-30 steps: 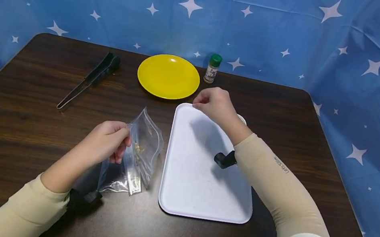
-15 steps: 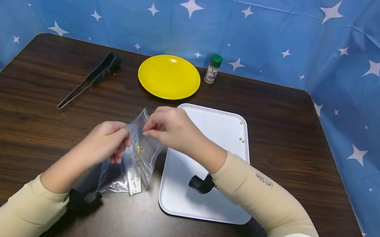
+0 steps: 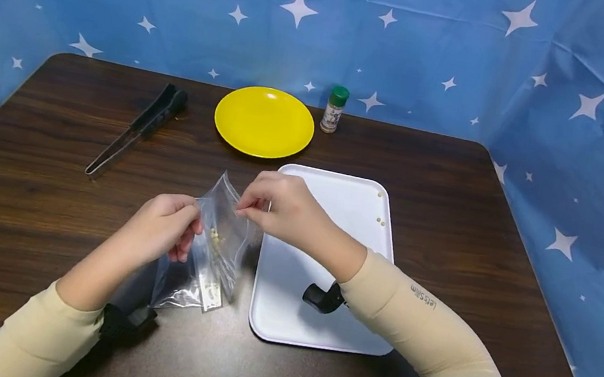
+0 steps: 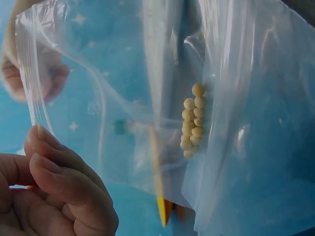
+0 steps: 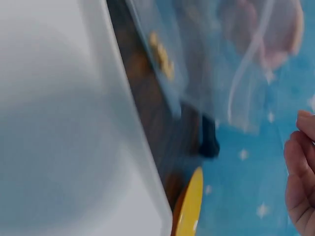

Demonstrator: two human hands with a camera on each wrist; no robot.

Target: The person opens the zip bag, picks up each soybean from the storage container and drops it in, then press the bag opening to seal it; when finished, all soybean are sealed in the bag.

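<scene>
A staged recording booth: a star-printed blue sheet (image 3: 443, 47) walls in the dark wooden counter (image 3: 452, 190).

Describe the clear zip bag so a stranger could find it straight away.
On the dark wooden table, look just left of the white tray. There the clear zip bag stands up off the table, its mouth pinched by the left hand and the right hand. It is the only see-through thing, with small pale beans inside.
</scene>
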